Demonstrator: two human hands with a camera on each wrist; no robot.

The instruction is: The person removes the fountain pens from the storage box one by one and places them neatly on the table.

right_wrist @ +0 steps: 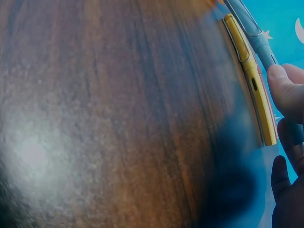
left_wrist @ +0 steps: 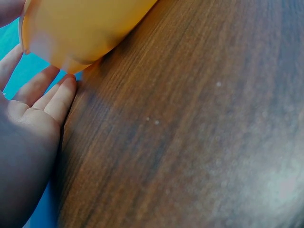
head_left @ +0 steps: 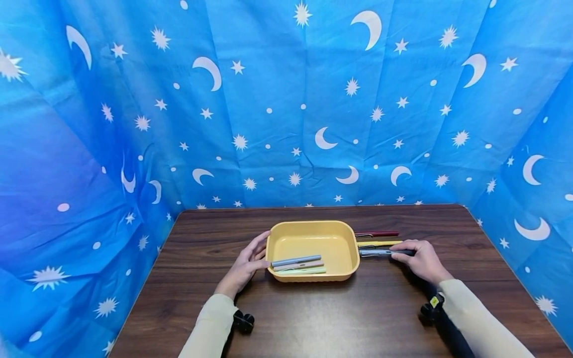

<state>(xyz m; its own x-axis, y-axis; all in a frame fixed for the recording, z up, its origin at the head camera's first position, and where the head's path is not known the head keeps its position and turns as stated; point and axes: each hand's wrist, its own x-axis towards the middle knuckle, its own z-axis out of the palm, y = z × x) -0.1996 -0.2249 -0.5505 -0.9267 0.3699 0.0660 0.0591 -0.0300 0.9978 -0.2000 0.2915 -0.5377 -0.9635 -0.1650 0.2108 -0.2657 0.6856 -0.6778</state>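
Note:
A yellow rectangular dish (head_left: pixel 313 226) sits on the table, and my left hand (head_left: pixel 245 266) holds it by its left side, thumb at the rim. In the left wrist view the fingers (left_wrist: pixel 61 97) reach to its outer wall. Three pens lie inside: a blue-grey pen (head_left: pixel 296 260), a pinkish-grey pen (head_left: pixel 299 266) and a pale green pen (head_left: pixel 301 271). Right of the dish, my right hand (head_left: pixel 423 261) pinches a grey-blue clip pen (right_wrist: pixel 260 43) between thumb and fingers. Just beyond it lie a yellow pen (right_wrist: pixel 259 99) and a dark red pen (head_left: pixel 378 234).
The dark wood table (head_left: pixel 313 318) has its far edge against a blue curtain (head_left: pixel 286 99) with moons and stars. More curtain stands at both sides. A black wrist device (head_left: pixel 243 322) is on the left arm, another (head_left: pixel 431 308) on the right.

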